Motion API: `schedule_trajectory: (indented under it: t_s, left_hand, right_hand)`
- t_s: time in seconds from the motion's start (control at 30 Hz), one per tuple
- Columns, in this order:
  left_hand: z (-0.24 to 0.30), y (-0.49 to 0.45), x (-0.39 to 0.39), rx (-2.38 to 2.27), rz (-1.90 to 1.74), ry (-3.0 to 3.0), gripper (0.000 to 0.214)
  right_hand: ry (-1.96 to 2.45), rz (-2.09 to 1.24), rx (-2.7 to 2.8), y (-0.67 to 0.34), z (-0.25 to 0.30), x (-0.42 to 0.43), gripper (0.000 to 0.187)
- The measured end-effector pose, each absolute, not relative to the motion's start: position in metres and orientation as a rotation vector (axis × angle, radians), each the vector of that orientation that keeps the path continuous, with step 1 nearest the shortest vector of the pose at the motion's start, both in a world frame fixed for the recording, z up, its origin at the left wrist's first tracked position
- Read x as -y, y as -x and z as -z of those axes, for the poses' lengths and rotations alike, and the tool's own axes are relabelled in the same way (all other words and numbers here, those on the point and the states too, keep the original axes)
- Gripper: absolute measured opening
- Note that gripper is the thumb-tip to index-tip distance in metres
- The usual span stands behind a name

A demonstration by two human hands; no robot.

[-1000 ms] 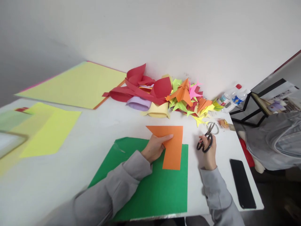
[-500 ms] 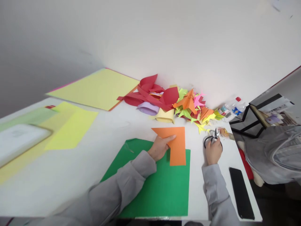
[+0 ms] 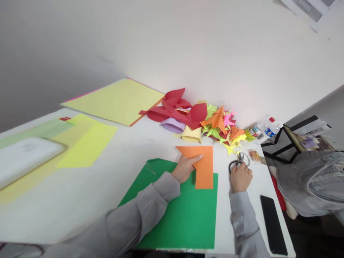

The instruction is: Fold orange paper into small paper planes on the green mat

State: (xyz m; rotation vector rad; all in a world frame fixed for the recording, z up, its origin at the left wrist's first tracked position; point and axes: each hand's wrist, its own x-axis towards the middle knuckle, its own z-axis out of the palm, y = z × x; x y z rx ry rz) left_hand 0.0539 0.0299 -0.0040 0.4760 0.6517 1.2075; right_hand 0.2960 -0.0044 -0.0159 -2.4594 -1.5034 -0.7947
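Note:
My left hand (image 3: pixel 185 168) grips an L-shaped piece of orange paper (image 3: pixel 204 168), with the thumb lying on top and the other fingers behind or under it. Beneath the orange piece lies a large green sheet (image 3: pixel 185 215) with one far corner creased. At the right of the table, my right hand (image 3: pixel 241 177) has its fingers curled on a pair of black-handled scissors (image 3: pixel 233 166), close to the tabletop. A clear ring, apparently a roll of tape (image 3: pixel 247 158), is just beyond those fingers.
Red paper strips (image 3: pixel 172 109) and folded paper stars (image 3: pixel 217 122) are heaped along the wall. Yellow sheets (image 3: pixel 88 143) and a white device (image 3: pixel 27 157) lie left. Plastic bottles (image 3: pixel 266 132) stand at the far right corner, a black phone (image 3: pixel 273 225) near the right edge.
My right hand and the scissors have shifted slightly left and lower, and more of the scissors shows. My left hand keeps the orange paper in nearly the same place. The view has tilted slightly.

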Motion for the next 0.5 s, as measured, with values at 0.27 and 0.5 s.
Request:
schedule_trajectory:
  t_s: [0.27, 0.5]
  left_hand:
    - [0.001, -0.051, -0.031, -0.62, -1.226, -0.472, 0.044]
    - [-0.003, -0.051, -0.032, -0.668, -1.214, -0.422, 0.051]
  right_hand:
    - [2.4, 0.917, 1.39, -0.316, 0.022, 0.003, 0.043]
    - [2.372, 1.004, 1.288, -0.321, 0.028, 0.001, 0.04]
